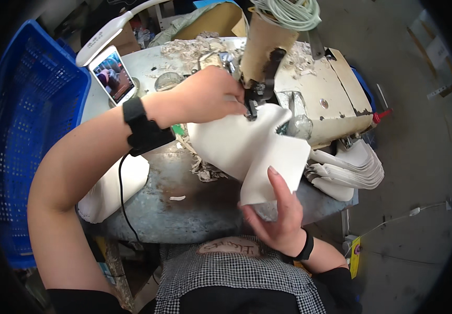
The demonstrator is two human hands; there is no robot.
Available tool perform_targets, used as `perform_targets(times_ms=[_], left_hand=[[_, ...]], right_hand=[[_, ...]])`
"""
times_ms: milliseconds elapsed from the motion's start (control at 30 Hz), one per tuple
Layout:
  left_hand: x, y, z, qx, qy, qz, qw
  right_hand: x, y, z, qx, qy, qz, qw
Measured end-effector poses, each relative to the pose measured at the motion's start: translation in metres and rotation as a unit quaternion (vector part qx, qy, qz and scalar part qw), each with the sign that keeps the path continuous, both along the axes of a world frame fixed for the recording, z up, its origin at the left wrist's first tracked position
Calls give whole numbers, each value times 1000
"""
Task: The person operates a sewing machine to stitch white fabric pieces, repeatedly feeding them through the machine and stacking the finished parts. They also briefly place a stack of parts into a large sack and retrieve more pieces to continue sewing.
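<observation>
- Your work is the large white, smooth, flexible sheet [226, 149] at the middle of the bench; its far edge is at the black metal presser-foot assembly [252, 111], and its near right part bends into a flap toward you.
- That foot sits below the tall beige machine column [267, 47], whose paint is chipped.
- Your left hand [210, 97] reaches in from the left, its fingers and thumb drawn narrow beside the foot; whether they grip the sheet's edge or a machine part, I cannot tell.
- Your right hand [283, 222] holds the near end of the flap, thumb on top, other fingers partly hidden below.
- The step in hand looks like setting or guiding the sheet at the foot, the left hand minding the edge and the right bearing the loose end.
- The next move, I judge, calls for the edge to lie flat against the foot, with your right hand turning the flap without tugging and your left fingertips clear of the needle area.
- To the right lies a stack of curved white pieces [351, 170]; near left, another folded white piece [113, 191] rests on the worn grey metal bench [168, 222].
- Pale shredded scraps [207, 170] lie just beside the sheet's left edge and could catch beneath it.
</observation>
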State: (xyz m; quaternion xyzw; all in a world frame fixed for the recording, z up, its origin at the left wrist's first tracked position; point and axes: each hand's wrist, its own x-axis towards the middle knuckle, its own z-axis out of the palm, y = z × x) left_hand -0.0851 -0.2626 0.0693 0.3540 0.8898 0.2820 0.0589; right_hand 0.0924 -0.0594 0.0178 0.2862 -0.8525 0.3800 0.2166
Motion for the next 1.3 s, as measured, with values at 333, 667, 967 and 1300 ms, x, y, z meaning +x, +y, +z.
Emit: perform_targets(times_ms=[333, 667, 967, 1300], left_hand=[[10, 8, 17, -23, -134, 70, 988], [25, 10, 33, -66, -278, 114, 952], [89, 11, 13, 157, -508, 23, 846], [66, -11, 13, 53, -373, 158, 913]], right_hand=[[-39, 29, 25, 137, 144, -61, 978], [-77, 36, 68, 229, 317, -71, 918], [9, 47, 110, 150, 203, -205, 946], [42, 34, 50, 28, 23, -39, 999]])
